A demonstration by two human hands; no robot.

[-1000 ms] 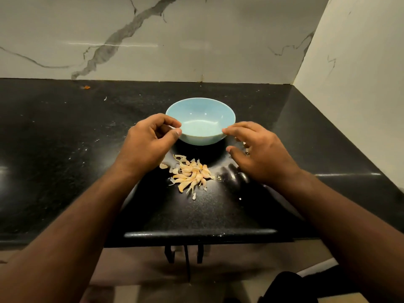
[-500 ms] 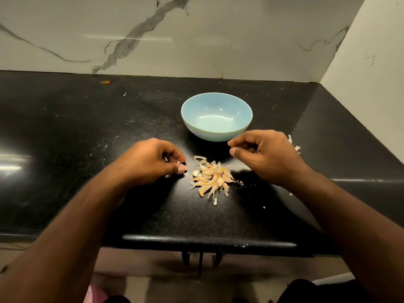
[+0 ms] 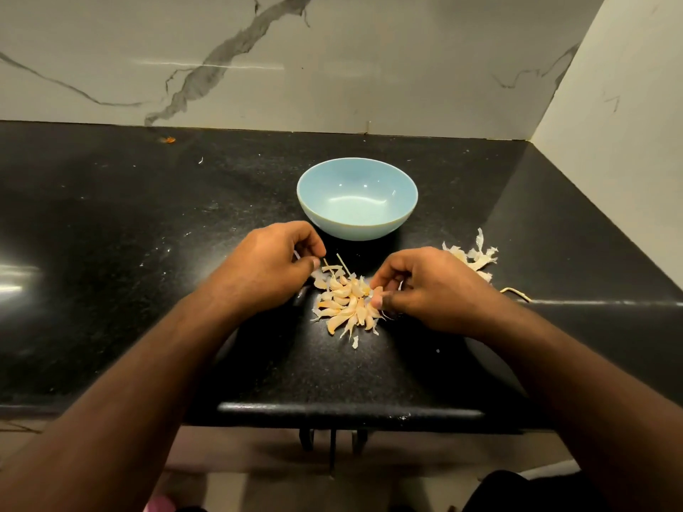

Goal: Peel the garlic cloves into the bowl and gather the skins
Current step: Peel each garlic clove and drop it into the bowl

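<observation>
Head view: my left hand [image 3: 266, 269] and right hand [image 3: 428, 290] flank the garlic cloves [image 3: 345, 303] on the worktop [image 3: 148, 290], near the empty bowl [image 3: 357, 198]. Fingers curl at the pile; I cannot tell what they hold. Skins [image 3: 475, 256] lie right.

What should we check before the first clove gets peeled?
1. Bowl upright, nothing in it: ok.
2. Garlic cloves piled in front of the bowl, within reach: ok.
3. Right hand fingertips at the pile's right edge; grip on a clove: cannot tell.
4. Left hand at the pile's left edge; holding anything: cannot tell.
5. Loose skins lie right of the bowl, not gathered: not ok.
</observation>
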